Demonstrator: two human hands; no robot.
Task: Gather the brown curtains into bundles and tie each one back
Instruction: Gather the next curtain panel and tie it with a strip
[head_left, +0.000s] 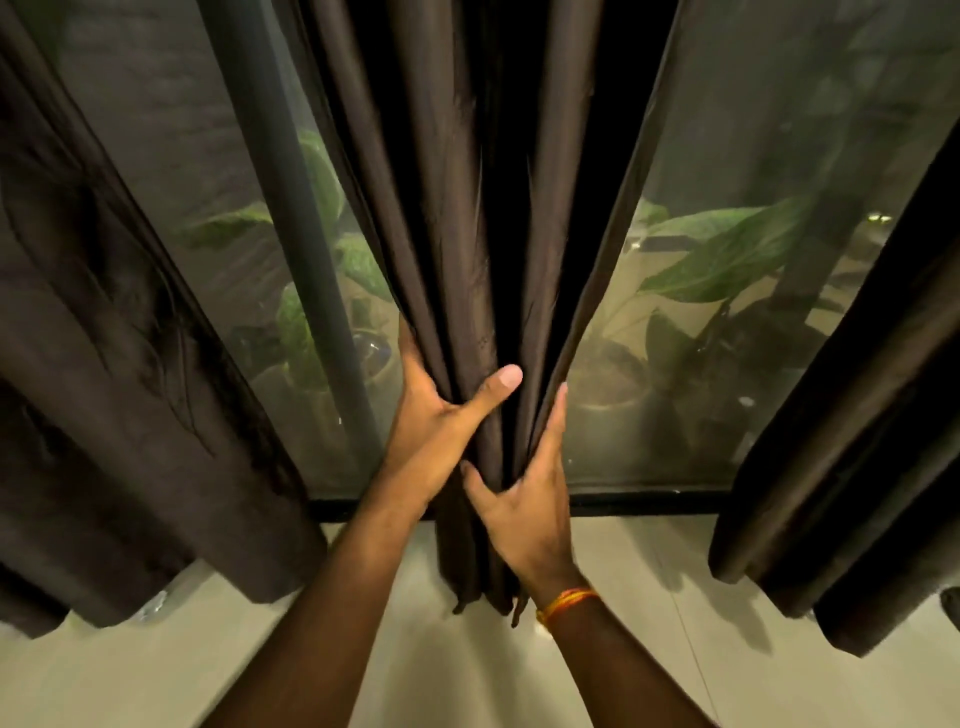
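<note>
My left hand (439, 421) and right hand (530, 499) both clasp the middle curtain (467, 234); outside, a pot (610, 415) holds a plant (727, 254).

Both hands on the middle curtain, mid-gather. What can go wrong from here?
1. The left hand and right hand both grip the middle curtain, and no tie-back is in view. Freeing a hand to fetch one would likely let the bundle spread.
2. The right-edge fold flares out above the right hand, held only by nearly straight fingers, so it may slip free.
</note>
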